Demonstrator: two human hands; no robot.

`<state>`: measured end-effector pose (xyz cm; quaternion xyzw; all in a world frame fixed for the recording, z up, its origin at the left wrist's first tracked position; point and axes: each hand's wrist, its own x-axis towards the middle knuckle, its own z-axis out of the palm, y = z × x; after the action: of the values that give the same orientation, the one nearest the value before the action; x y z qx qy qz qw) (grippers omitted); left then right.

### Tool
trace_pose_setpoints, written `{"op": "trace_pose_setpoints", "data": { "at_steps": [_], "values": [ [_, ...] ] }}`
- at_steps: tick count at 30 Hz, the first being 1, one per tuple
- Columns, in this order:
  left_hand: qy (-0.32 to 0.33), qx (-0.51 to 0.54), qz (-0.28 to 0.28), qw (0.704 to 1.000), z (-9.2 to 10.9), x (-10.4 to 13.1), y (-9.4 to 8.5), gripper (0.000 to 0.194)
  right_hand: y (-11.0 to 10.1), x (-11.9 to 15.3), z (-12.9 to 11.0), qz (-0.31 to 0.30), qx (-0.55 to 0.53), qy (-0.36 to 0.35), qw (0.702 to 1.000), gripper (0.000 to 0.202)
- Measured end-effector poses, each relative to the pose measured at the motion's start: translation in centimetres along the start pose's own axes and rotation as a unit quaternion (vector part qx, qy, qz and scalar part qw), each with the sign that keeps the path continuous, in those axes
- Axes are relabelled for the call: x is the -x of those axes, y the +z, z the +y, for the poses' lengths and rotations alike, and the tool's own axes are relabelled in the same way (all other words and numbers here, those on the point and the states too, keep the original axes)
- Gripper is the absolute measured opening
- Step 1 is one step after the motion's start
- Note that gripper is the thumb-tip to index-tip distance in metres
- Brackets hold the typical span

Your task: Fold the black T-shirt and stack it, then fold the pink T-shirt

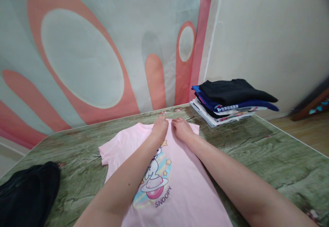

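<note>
A pink T-shirt point(190, 186) lies spread face up, its collar toward the wall. A cartoon dog on a ringed planet and the word SNOOPY are printed on its front, partly covered by my left forearm. At the right side of the collar, my left hand point(159, 127) is closed on the fabric. Just right of it, my right hand point(182, 128) pinches the shirt near the shoulder, fingertips together. Only a small gap separates the two hands. The shirt's left sleeve in view lies flat, while the right one is mostly behind my right hand.
A stack of folded clothes point(231, 97), black on top, sits at the table's back right corner. Dark cloth point(31, 192) lies at the left. The wood-patterned tabletop point(257, 151) meets a patterned wall covering point(102, 49) behind.
</note>
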<state>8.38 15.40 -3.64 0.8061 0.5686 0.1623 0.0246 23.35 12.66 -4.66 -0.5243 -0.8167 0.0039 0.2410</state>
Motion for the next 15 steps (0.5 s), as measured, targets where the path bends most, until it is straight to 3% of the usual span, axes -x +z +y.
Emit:
{"op": "trace_pose_setpoints", "data": {
  "at_steps": [8, 15],
  "values": [
    [0.113, -0.058, -0.032, 0.991, -1.5, 1.7, 0.4, 0.045, 0.4, 0.0, 1.2, -0.006, -0.03, 0.012, 0.999, 0.036],
    [0.114, -0.104, -0.107, 0.982, -3.1, 1.7, -0.2, 0.06, -0.3, 0.1, 3.2, -0.001, -0.025, 0.074, 0.997, 0.037]
  ]
}}
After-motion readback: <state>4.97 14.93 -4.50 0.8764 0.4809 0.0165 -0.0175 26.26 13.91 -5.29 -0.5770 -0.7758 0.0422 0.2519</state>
